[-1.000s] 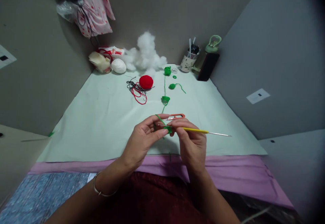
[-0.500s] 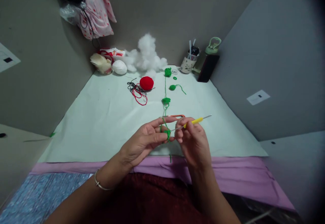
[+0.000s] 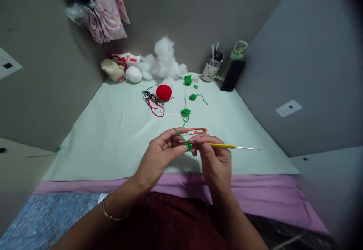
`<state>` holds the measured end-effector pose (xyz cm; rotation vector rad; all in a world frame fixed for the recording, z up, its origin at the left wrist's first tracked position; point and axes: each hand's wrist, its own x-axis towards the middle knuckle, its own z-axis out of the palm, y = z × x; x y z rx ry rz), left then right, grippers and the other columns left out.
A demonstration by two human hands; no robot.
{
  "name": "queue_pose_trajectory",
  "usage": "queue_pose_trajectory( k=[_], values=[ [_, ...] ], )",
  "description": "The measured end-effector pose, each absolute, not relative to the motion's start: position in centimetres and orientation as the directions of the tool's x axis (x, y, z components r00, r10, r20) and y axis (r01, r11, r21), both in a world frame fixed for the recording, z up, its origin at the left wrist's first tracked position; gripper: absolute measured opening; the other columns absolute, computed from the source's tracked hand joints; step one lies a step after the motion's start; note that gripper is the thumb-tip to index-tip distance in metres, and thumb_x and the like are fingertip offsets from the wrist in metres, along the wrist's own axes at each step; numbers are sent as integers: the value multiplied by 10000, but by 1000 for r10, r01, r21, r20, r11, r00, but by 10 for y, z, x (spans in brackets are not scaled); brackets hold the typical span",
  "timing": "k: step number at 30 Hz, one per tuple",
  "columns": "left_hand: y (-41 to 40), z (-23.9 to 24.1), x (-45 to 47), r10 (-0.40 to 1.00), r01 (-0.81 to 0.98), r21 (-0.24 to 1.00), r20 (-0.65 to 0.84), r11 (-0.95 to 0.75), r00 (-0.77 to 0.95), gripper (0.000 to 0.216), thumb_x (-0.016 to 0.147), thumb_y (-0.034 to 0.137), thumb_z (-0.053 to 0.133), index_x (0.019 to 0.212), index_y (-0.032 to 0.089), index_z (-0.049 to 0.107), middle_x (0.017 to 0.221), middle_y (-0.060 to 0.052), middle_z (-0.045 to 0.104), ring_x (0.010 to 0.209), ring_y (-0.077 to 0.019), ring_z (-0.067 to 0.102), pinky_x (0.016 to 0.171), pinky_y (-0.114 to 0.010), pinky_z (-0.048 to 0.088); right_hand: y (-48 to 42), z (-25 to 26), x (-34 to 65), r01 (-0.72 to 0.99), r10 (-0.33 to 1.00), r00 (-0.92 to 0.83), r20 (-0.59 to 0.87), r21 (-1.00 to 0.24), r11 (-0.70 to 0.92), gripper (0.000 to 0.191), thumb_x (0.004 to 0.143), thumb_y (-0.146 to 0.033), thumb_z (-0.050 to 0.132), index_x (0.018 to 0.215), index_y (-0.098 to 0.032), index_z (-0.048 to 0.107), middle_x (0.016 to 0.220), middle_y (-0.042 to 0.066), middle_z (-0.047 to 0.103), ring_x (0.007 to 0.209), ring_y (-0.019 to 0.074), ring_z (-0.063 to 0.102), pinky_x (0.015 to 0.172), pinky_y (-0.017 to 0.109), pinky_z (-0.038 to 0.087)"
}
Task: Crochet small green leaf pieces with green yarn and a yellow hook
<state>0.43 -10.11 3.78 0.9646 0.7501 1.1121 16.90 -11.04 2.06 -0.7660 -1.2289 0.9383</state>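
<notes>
Grey partition walls (image 3: 184,19) close in on a desk covered with a pale mint cloth (image 3: 104,140); take the held work as the clock's centre, with twelve pointing away from the person. That work, a small piece of green crocheted yarn (image 3: 189,148), sits between the hands near the front edge. It looks to be partway made: some fabric has formed, while a green strand runs from it towards twelve, to a loose bundle of green yarn (image 3: 185,112). Farther off, also near twelve, a green egg-shaped piece with a trailing tail (image 3: 193,97) and a little green ring (image 3: 195,87) lie apart, seemingly finished parts. A red yarn ball (image 3: 163,92) is at eleven, with fluffy white stuffing (image 3: 166,55) beyond it. How many stitches remain cannot be told.

Curled but not clenched, the left hand (image 3: 160,153) pinches the green piece by thumb and fingers, the strand passing over its raised index finger. Closed in a pencil-like grip, the right hand (image 3: 216,161) grasps a yellow-handled metal crochet hook (image 3: 222,145), its far end pointing to three. The working tip lies across the piece's top; whether it passes through a loop is too small to tell. Orange-handled snips (image 3: 202,130) lie just beyond, at one.
</notes>
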Motion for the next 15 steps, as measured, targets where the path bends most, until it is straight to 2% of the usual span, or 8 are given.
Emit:
queue_pose_trajectory(
  k=[5, 9, 12, 15],
  values=[
    [-100, 37, 4, 948, -378, 914, -19, 145, 317, 369, 863, 249, 839, 1223, 300, 779, 931, 8, 701, 912, -129, 649, 908, -273, 503, -111, 19, 169, -175, 901, 84, 426, -884, 434, 155, 1017, -266, 638, 1007, -276, 793, 1009, 27, 777, 716, 132, 651, 662, 295, 532],
    [-100, 35, 4, 936, -359, 924, 3, 132, 352, 366, 887, 247, 816, 1247, 301, 771, 926, 7, 716, 929, -132, 653, 944, -287, 482, -112, 19, 167, -134, 896, 106, 431, -887, 442, 153, 1014, -268, 646, 1007, -270, 799, 986, 34, 789, 736, 143, 651, 684, 302, 538],
    [-100, 34, 3, 939, -349, 927, -12, 140, 344, 342, 884, 238, 816, 1219, 306, 790, 913, 7, 696, 927, -127, 633, 932, -278, 475, -110, 21, 165, -221, 906, 149, 395, -880, 420, 147, 1014, -271, 649, 993, -264, 794, 975, 27, 783, 727, 131, 652, 680, 287, 542],
    [-101, 35, 3, 942, -373, 912, -38, 169, 333, 334, 858, 238, 834, 1186, 298, 806, 907, 0, 686, 897, -126, 617, 886, -275, 483, -108, 24, 166, -344, 924, 110, 367, -858, 382, 139, 1015, -292, 650, 982, -258, 781, 931, 18, 770, 697, 115, 646, 648, 263, 532]
  ],
)
